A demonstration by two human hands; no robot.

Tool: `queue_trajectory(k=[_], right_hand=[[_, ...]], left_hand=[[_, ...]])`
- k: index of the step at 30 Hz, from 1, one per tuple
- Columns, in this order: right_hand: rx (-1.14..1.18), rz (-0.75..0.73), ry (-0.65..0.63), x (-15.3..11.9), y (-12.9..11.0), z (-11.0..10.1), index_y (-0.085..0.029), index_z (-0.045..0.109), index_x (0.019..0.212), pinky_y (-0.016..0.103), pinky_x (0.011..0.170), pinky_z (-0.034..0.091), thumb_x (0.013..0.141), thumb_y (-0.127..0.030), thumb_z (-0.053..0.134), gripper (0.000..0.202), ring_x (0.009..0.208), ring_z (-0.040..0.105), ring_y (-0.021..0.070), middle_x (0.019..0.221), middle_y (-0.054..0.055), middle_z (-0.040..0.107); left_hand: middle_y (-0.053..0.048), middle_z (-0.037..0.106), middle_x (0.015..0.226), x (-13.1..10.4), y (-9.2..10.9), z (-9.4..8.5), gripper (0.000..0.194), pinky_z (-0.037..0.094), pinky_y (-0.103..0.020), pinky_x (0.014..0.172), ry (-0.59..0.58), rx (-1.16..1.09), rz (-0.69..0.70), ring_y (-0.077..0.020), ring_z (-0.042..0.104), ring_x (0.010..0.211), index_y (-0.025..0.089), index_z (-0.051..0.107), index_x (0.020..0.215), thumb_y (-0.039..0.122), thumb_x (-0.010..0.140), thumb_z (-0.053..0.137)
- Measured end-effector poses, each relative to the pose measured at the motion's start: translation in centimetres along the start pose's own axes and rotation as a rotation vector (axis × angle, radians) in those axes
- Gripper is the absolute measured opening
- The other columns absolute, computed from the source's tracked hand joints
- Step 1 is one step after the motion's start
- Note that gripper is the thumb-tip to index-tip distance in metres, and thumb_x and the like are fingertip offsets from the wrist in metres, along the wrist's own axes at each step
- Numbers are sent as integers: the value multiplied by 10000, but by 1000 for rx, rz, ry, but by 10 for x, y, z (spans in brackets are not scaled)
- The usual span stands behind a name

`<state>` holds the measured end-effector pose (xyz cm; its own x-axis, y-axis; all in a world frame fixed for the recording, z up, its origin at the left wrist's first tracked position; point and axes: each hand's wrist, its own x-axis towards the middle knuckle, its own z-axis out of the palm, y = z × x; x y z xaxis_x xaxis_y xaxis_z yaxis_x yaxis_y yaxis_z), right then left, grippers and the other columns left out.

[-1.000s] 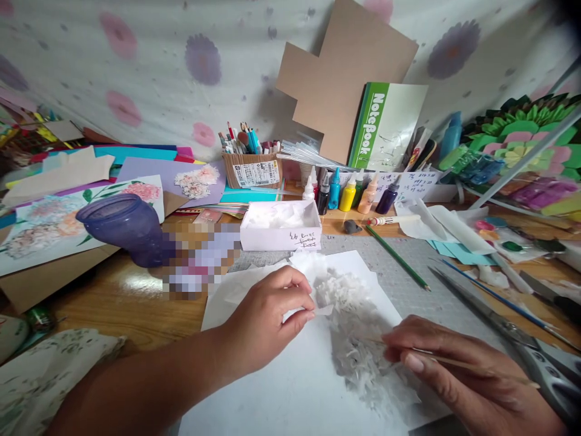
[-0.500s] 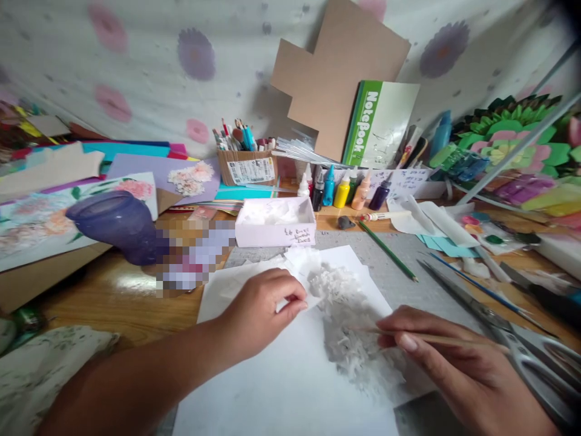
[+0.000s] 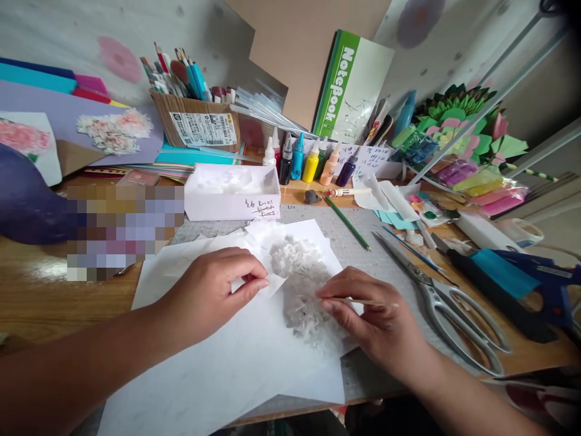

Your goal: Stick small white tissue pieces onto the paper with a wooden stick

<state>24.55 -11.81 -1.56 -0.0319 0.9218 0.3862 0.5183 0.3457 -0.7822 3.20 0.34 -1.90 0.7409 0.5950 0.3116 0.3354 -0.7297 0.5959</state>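
Observation:
My left hand point(image 3: 218, 290) pinches a small piece of thin white paper point(image 3: 275, 284) between thumb and fingertips, just left of the ruffled white paper flowers point(image 3: 305, 257). In my right hand point(image 3: 370, 309) is a thin wooden stick point(image 3: 349, 301), gripped like a pencil, its tip over the lower flowers. Whether that tip touches them I cannot tell. Curled and layered, the flowers lie on white paper sheets point(image 3: 200, 369), partly covered by my right fingers. A white box point(image 3: 231, 206) holding white paper pieces stands behind my left hand.
Large scissors point(image 3: 426, 281), a green pencil point(image 3: 347, 223) and a glue gun point(image 3: 540, 272) lie to the right. Paint bottles point(image 3: 311, 163) line the back beside a carton of brushes point(image 3: 195, 124). A notebook point(image 3: 354, 88) leans behind. A purple vase point(image 3: 31, 203) lies left.
The view has swung, so most things appear shifted left. My right hand is closer to my left hand, still holding the stick. My left hand keeps its pinch on the paper.

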Motion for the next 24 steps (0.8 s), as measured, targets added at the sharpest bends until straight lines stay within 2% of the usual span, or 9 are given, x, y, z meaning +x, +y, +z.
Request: queue_trajectory(k=[8, 13, 19, 24], right_hand=[[-63, -9, -143, -4, -3, -5, -205, 689, 872, 282, 685, 475, 849, -160, 625, 82, 714, 618, 150, 757, 24, 686], [-107, -14, -224, -6, -7, -13, -205, 696, 906, 284, 659, 470, 863, -185, 615, 94, 698, 607, 158, 727, 34, 669], [-49, -60, -157, -6, -3, -13, -209, 685, 948, 312, 703, 469, 863, -153, 614, 124, 738, 614, 164, 787, 41, 677], [-118, -59, -104, -7, -2, -11, -216, 684, 937, 338, 722, 447, 851, -128, 618, 140, 766, 597, 174, 821, 41, 673]], left_hand=[[5, 609, 711, -1, 4, 11, 142, 432, -239, 633, 41, 8, 43, -129, 559, 702, 201, 625, 707, 186, 825, 547], [11, 602, 685, 0, 10, 22, 156, 418, -226, 614, 12, -17, 68, -110, 550, 672, 195, 638, 697, 150, 821, 555], [16, 615, 697, 0, 11, 30, 141, 412, -213, 605, -25, -52, 46, -97, 562, 664, 188, 654, 722, 139, 818, 564], [16, 613, 689, 0, 9, 33, 152, 407, -210, 585, -70, -65, 19, -91, 557, 634, 186, 662, 729, 160, 833, 554]])
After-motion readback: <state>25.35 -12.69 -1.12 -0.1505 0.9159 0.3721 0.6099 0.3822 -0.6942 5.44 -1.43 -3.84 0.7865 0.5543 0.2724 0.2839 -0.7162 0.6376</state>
